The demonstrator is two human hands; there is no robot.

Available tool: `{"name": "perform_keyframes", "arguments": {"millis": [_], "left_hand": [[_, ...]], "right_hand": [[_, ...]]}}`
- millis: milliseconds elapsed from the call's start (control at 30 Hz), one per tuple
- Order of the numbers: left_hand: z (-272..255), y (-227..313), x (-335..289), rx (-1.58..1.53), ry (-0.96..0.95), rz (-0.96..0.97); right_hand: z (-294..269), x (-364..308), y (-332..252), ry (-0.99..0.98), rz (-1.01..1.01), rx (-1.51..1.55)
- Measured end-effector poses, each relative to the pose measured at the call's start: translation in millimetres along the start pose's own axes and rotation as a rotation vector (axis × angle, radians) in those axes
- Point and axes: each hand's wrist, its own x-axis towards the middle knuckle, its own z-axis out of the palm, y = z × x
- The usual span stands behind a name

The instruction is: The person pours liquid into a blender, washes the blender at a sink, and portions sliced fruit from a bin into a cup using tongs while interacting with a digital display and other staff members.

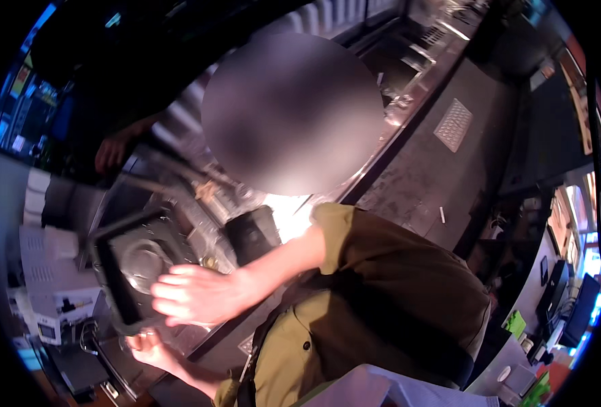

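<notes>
**Your right hand (195, 295) is resting over a black tray (129, 298)**

In the head view, you are standing along a metal table (384, 150), whose edge is running slantwise up toward the upper right. The black tray is sitting at the left of the picture, and a clear, shiny, rounded thing (142, 263) is lying inside it. Your right hand is covering the tray's lower right corner, palm down, its fingers stretching out with small gaps between them, just beside the clear, shiny, rounded thing. Motion is blurring the fingertips, so you cannot tell whether this hand is gripping the rim or only resting there. Your left hand (149, 347) is curling at the tray's lower corner, below the right one, with its fingers closing on the edge. Both your forearms are coming out of olive sleeves (333, 234).

To the right of the tray, a black container (251, 234) is standing on the table, well lit along its right side. Near the upper left, another person's hand (112, 152) is hanging, well apart from yours. Beyond the table edge, a pale slotted panel (454, 125) is lying on the grey floor (409, 186), and a small white stick-like piece (442, 215) is lying farther down.
</notes>
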Motion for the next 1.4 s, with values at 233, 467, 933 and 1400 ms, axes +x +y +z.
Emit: {"name": "perform_keyframes", "arguments": {"millis": [233,467,933,1400], "left_hand": [[139,69,-86,-0.166,-0.368,-0.412],[277,150,-138,-0.364,-0.500,-0.449],[658,301,-159,-0.692,-0.559,-0.381],[974,425,-249,-0.619,-0.177,-0.461]], "right_hand": [[-207,-196,68,-0.069,0.503,-0.231],[-219,-337,202,-0.332,0.564,-0.486],[-748,-438,379,0.820,1.130,-0.346],[-1063,-552,608,0.540,0.932,-0.258]]}}
